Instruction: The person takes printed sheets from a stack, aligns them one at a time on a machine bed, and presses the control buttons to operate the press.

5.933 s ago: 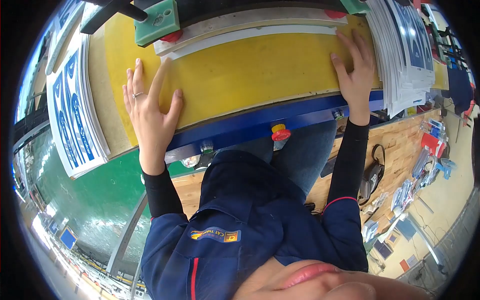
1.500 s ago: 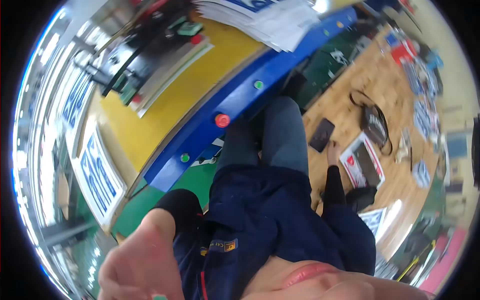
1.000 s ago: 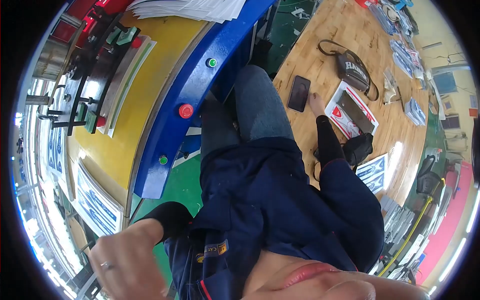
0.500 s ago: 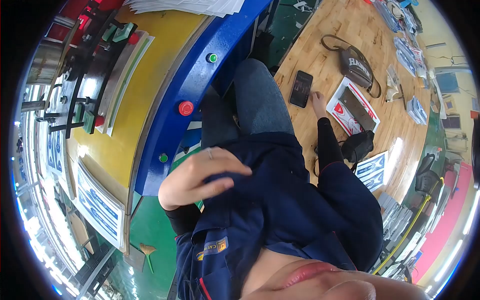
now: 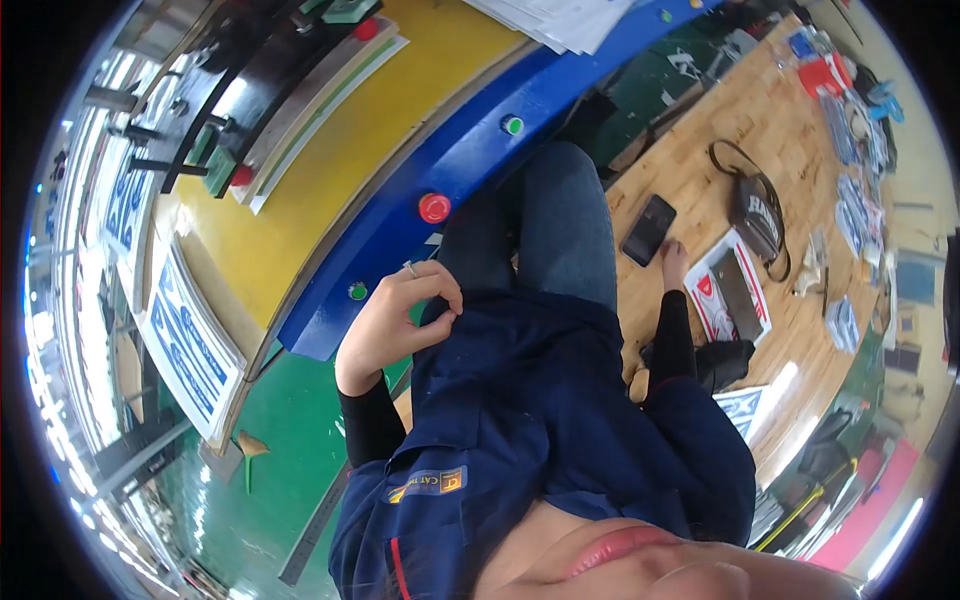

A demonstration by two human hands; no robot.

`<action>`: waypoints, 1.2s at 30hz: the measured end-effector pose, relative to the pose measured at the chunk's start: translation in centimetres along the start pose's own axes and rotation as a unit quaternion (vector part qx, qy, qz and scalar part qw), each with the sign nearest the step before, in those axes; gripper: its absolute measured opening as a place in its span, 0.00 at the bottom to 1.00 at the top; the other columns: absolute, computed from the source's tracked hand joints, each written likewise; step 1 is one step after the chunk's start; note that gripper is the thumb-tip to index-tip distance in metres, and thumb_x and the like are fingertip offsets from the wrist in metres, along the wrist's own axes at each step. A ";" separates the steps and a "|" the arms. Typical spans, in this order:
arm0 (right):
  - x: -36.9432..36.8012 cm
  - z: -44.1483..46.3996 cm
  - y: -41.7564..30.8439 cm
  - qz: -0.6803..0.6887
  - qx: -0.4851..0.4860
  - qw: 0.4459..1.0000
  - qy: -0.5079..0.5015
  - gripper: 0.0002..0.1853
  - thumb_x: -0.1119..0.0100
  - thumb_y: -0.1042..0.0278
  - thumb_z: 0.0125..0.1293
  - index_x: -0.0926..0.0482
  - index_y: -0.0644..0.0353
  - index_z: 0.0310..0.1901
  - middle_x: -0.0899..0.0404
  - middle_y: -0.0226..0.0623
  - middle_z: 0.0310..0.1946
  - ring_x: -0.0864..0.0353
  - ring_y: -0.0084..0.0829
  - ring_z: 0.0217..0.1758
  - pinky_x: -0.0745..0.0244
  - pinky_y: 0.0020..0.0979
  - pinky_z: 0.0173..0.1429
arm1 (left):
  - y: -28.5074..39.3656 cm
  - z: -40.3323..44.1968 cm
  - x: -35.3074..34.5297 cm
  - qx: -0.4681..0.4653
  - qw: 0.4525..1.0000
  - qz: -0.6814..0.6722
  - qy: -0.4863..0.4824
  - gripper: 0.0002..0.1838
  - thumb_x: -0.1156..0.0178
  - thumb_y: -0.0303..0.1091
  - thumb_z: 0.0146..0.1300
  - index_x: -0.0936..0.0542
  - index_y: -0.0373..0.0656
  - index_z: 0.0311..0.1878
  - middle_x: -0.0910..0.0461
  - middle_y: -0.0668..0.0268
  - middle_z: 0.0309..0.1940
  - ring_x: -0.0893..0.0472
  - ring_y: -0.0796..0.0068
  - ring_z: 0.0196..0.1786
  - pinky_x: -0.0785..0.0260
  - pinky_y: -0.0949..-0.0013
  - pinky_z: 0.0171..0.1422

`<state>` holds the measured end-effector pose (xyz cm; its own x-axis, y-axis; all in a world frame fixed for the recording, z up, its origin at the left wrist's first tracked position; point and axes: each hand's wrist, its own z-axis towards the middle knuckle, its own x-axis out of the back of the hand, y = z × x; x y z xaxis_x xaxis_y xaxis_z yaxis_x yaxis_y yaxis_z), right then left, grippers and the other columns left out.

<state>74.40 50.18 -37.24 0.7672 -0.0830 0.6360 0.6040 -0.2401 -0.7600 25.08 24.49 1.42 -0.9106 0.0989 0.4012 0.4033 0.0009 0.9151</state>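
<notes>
My left hand (image 5: 400, 318) is raised in front of my navy jacket (image 5: 500, 390), beside the blue machine edge (image 5: 390, 235). Its fingers are curled and the thumb tip is close to the index finger, with nothing visible between them. A ring is on one finger. On the wooden table, my right hand (image 5: 676, 264) rests with its fingers drawn together, just beside a black phone (image 5: 649, 230). That phone's screen is dark. A white and red printed sheet (image 5: 708, 308) lies close by this hand, with a dark flat piece (image 5: 736, 295) on it.
A brown bag (image 5: 757, 217) lies beyond the phone. On the machine are a yellow surface (image 5: 340, 150), a red button (image 5: 434, 208) and green buttons (image 5: 513, 125). Blue printed sheets (image 5: 190, 340) are stacked at its left end, white sheets (image 5: 560, 22) farther along.
My left hand came back from the lower left to my jacket, and its fingers have since closed. My right hand left the yellow surface for the table. The phone screen turned from lit to dark.
</notes>
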 end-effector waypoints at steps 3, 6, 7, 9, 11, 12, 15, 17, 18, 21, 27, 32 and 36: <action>-0.4 1.0 -0.2 0.069 -0.141 0.988 0.002 0.20 0.45 0.55 0.74 0.18 0.68 0.42 0.15 0.43 0.33 0.17 0.35 0.37 0.23 0.36 0.45 | -0.5 0.2 0.8 0.011 0.999 0.024 0.043 0.05 0.37 0.20 0.53 0.19 0.37 0.34 0.19 0.62 0.35 0.18 0.63 0.43 0.27 0.64 0.53; -2.3 -0.6 -1.5 0.011 -0.021 0.991 0.133 0.17 0.43 0.58 0.73 0.19 0.67 0.43 0.16 0.42 0.35 0.19 0.32 0.37 0.24 0.32 0.46 | -1.4 0.3 1.7 0.037 0.994 0.047 0.095 0.05 0.38 0.20 0.54 0.18 0.37 0.35 0.18 0.62 0.36 0.18 0.62 0.43 0.27 0.64 0.53; -3.7 -1.5 -2.7 0.060 0.011 0.991 0.117 0.15 0.42 0.60 0.73 0.19 0.67 0.43 0.17 0.42 0.36 0.19 0.32 0.37 0.24 0.31 0.46 | -1.7 0.3 1.9 0.050 0.991 0.055 0.113 0.05 0.39 0.20 0.55 0.18 0.37 0.35 0.18 0.61 0.36 0.18 0.61 0.43 0.27 0.64 0.54; -6.4 -5.0 -6.1 0.157 0.068 0.982 0.085 0.13 0.41 0.63 0.72 0.20 0.66 0.44 0.18 0.41 0.39 0.19 0.32 0.38 0.24 0.30 0.47 | -2.9 0.8 1.9 0.059 0.984 0.063 0.155 0.06 0.39 0.20 0.57 0.17 0.38 0.37 0.18 0.60 0.37 0.18 0.59 0.44 0.27 0.63 0.55; -6.7 -8.8 -12.8 0.066 0.112 0.991 -0.015 0.10 0.40 0.66 0.70 0.20 0.66 0.43 0.18 0.41 0.41 0.18 0.33 0.39 0.23 0.31 0.47 | -3.5 2.0 2.1 0.054 0.977 0.076 0.190 0.07 0.40 0.20 0.59 0.16 0.38 0.39 0.17 0.59 0.39 0.18 0.56 0.46 0.28 0.62 0.56; -6.3 -9.8 -16.0 0.020 0.134 0.989 -0.066 0.09 0.39 0.67 0.70 0.21 0.65 0.43 0.18 0.41 0.42 0.18 0.34 0.39 0.23 0.32 0.47 | -3.6 2.7 2.1 0.046 0.974 0.086 0.206 0.07 0.40 0.21 0.60 0.16 0.39 0.41 0.17 0.59 0.40 0.18 0.55 0.48 0.28 0.61 0.57; -5.2 -9.9 -21.1 -0.019 0.134 0.984 -0.117 0.09 0.39 0.68 0.69 0.20 0.66 0.42 0.18 0.44 0.39 0.17 0.37 0.39 0.22 0.34 0.47 | -4.4 5.6 2.3 -0.010 0.954 0.178 0.243 0.10 0.39 0.23 0.62 0.17 0.41 0.46 0.18 0.58 0.47 0.20 0.52 0.53 0.28 0.57 0.60; -5.2 -10.0 -23.6 -0.065 0.197 0.966 -0.155 0.08 0.40 0.69 0.69 0.20 0.66 0.42 0.18 0.45 0.38 0.17 0.38 0.38 0.22 0.35 0.46 | -4.8 7.8 2.7 -0.042 0.937 0.244 0.248 0.12 0.39 0.26 0.64 0.18 0.44 0.51 0.20 0.56 0.54 0.22 0.50 0.58 0.29 0.54 0.63; -5.3 -10.0 -24.8 -0.087 0.229 0.954 -0.174 0.08 0.40 0.69 0.69 0.20 0.66 0.41 0.18 0.46 0.37 0.17 0.38 0.38 0.22 0.35 0.46 | -4.8 9.1 3.0 -0.051 0.930 0.270 0.244 0.14 0.40 0.28 0.66 0.18 0.45 0.54 0.22 0.54 0.58 0.23 0.49 0.60 0.30 0.53 0.65; -7.7 -10.5 -26.5 -0.020 0.251 0.951 -0.181 0.07 0.40 0.71 0.68 0.19 0.66 0.42 0.18 0.47 0.36 0.16 0.42 0.38 0.21 0.37 0.45 | -6.3 13.4 3.5 -0.087 0.891 0.364 0.259 0.17 0.41 0.34 0.70 0.21 0.48 0.61 0.28 0.50 0.67 0.25 0.46 0.64 0.31 0.48 0.67; -10.1 -11.2 -27.2 -0.026 0.385 0.916 -0.108 0.12 0.42 0.79 0.59 0.18 0.63 0.44 0.19 0.46 0.44 0.18 0.46 0.45 0.23 0.39 0.53 | -9.3 21.1 3.2 -0.020 0.835 0.459 0.303 0.25 0.42 0.46 0.71 0.25 0.47 0.67 0.34 0.37 0.70 0.25 0.40 0.62 0.29 0.48 0.64; -9.6 -10.8 -27.3 0.006 0.271 0.946 -0.177 0.09 0.43 0.79 0.60 0.17 0.63 0.42 0.18 0.46 0.42 0.18 0.47 0.47 0.24 0.40 0.55 | -11.0 24.1 3.2 0.030 0.782 0.517 0.347 0.28 0.38 0.49 0.65 0.24 0.43 0.63 0.37 0.30 0.71 0.23 0.48 0.57 0.29 0.53 0.55; -10.0 -10.5 -27.0 0.005 0.296 0.940 -0.172 0.08 0.43 0.77 0.62 0.17 0.63 0.41 0.18 0.46 0.40 0.18 0.47 0.47 0.24 0.40 0.55 | -10.9 24.5 3.1 0.069 0.779 0.508 0.362 0.26 0.39 0.47 0.66 0.23 0.43 0.62 0.29 0.32 0.64 0.23 0.45 0.57 0.29 0.50 0.58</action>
<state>48.16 47.37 -21.72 0.7364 0.2593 0.6249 0.5327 0.3471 -0.7718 20.12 49.16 -8.28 0.0919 -0.4686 0.8786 0.9086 0.4005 0.1186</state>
